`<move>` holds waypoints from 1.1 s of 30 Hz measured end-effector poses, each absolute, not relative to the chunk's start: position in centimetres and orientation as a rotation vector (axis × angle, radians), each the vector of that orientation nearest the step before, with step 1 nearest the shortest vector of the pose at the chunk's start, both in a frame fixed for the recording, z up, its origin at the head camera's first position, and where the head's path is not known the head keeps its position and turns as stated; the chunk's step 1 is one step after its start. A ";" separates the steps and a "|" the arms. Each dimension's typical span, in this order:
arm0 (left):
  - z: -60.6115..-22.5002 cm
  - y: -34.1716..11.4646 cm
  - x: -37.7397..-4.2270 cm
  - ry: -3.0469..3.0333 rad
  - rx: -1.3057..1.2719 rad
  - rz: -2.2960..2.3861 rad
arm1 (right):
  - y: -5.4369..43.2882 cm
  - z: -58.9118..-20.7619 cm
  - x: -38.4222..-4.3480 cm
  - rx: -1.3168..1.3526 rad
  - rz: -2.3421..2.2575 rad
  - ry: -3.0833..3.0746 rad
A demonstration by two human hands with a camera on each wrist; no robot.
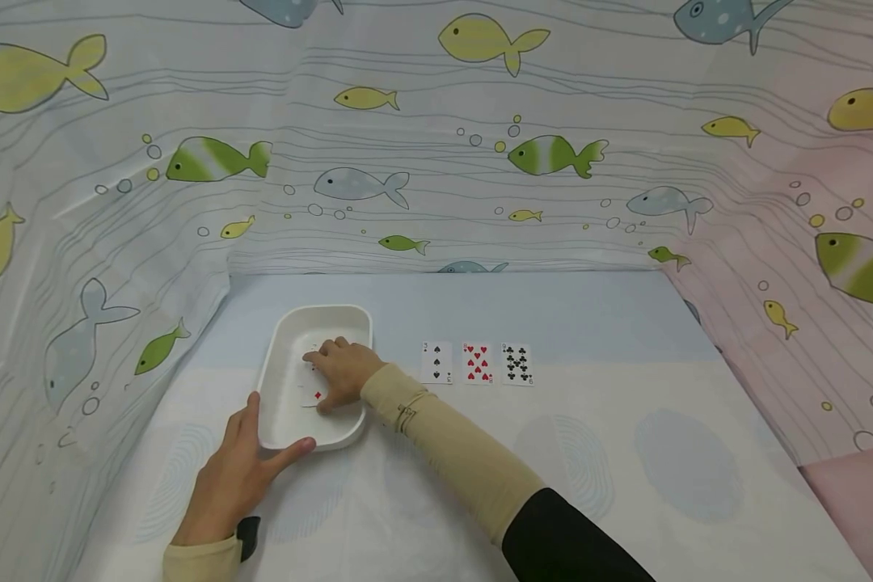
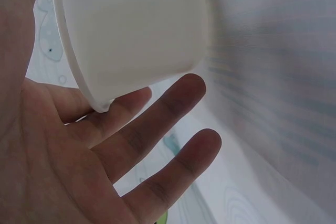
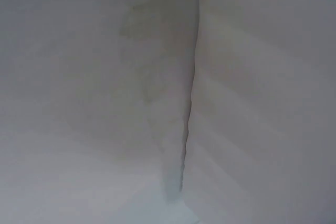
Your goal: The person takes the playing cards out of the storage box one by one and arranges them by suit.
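Note:
A white rectangular tray (image 1: 276, 420) with rounded corners sits on the left part of the table. My left hand (image 1: 236, 469) rests against its near left corner, thumb along the near rim and fingers on the left side. In the left wrist view, the fingers (image 2: 152, 124) lie spread and fairly straight beside the tray wall (image 2: 131, 30). Inside the tray, my right hand (image 1: 345, 372) reaches over playing cards (image 1: 309, 397), thumb and fingertips apart and touching them. A red diamond shows on one card; the hand covers much of the rest. The right wrist view shows only blurred pale surfaces.
Right of the tray, three face-up cards lie in a row: a three of spades (image 1: 436, 362), a red hearts card (image 1: 477, 364) and a nine of clubs (image 1: 517, 364). A fish-patterned curtain (image 1: 422, 218) stands around the pale table (image 1: 553, 315).

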State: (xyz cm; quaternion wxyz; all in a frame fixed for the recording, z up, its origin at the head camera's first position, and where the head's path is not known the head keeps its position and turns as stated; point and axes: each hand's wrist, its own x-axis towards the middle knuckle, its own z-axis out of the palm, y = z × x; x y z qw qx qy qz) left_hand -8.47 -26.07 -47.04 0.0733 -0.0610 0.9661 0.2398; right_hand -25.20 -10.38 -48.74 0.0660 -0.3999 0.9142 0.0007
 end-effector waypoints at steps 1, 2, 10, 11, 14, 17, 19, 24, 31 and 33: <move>-47.0 -26.1 -8.5 2.900 -0.185 0.720 | -10.4 -48.8 -25.2 -1.204 0.007 2.755; -47.0 -26.1 -8.5 2.902 -0.184 0.720 | -10.4 -48.8 -25.3 -1.201 0.009 2.755; -47.0 -26.0 -8.4 2.927 -0.174 0.717 | -10.3 -48.5 -25.1 -1.209 0.016 2.751; -47.0 -26.0 -8.4 2.925 -0.176 0.716 | -10.3 -48.4 -25.1 -1.211 0.014 2.752; -47.1 -26.0 -8.4 2.924 -0.178 0.714 | -10.3 -48.4 -25.0 -1.210 0.006 2.756; -47.1 -26.0 -8.5 2.923 -0.179 0.714 | -10.2 -48.6 -25.0 -1.209 -0.011 2.757; -47.2 -26.0 -8.5 2.924 -0.179 0.715 | -10.2 -48.7 -25.1 -1.209 -0.030 2.762; -47.2 -25.9 -8.5 2.927 -0.184 0.717 | -10.2 -48.8 -25.2 -1.216 -0.063 2.796; -47.2 -25.8 -8.5 2.922 -0.191 0.718 | -10.1 -48.9 -25.2 -1.214 -0.090 2.844; -47.2 -25.8 -8.5 2.916 -0.195 0.719 | -10.1 -49.0 -25.2 -1.218 -0.096 2.847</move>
